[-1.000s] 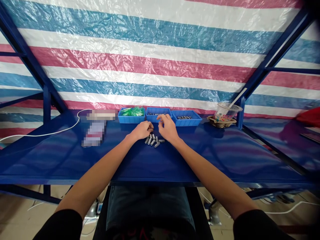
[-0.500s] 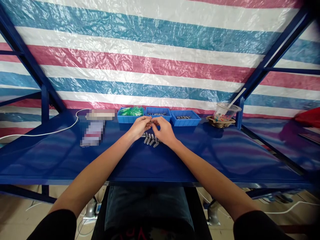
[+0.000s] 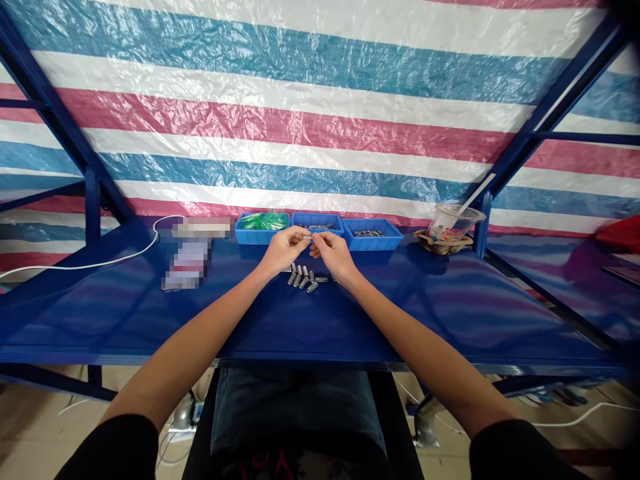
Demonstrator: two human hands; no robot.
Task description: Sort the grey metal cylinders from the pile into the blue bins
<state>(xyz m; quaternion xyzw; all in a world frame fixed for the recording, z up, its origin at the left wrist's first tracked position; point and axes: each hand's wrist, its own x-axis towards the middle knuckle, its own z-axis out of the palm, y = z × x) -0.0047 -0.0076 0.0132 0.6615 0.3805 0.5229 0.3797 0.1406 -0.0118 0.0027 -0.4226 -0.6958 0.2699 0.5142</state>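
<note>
My left hand (image 3: pixel 286 249) and my right hand (image 3: pixel 332 252) meet fingertip to fingertip above the blue table. Between them is a small, thin, light-coloured piece (image 3: pixel 307 237), pinched in the left fingers; its kind is too small to make out. The right thumb and forefinger close on its right end. Just below the hands lie several short metal cylinders (image 3: pixel 302 277), roughly in two rows on the tabletop. Behind the fingers stands a blue bin (image 3: pixel 334 222) with small metal parts, partly hidden by the hands.
A left bin (image 3: pixel 254 237) holds green plastic pieces, and a right bin (image 3: pixel 380 244) small metal parts. Farther right, a plastic cup (image 3: pixel 453 220) with a straw sits in a cardboard holder. A white cable (image 3: pixel 110 264) and a blurred-out item (image 3: pixel 187 263) lie left on the table (image 3: pixel 300 333).
Both hands have risen slightly and shifted a little to the right. The fingers have turned, so the thin piece between them now shows, as does another cylinder near the right hand.
</note>
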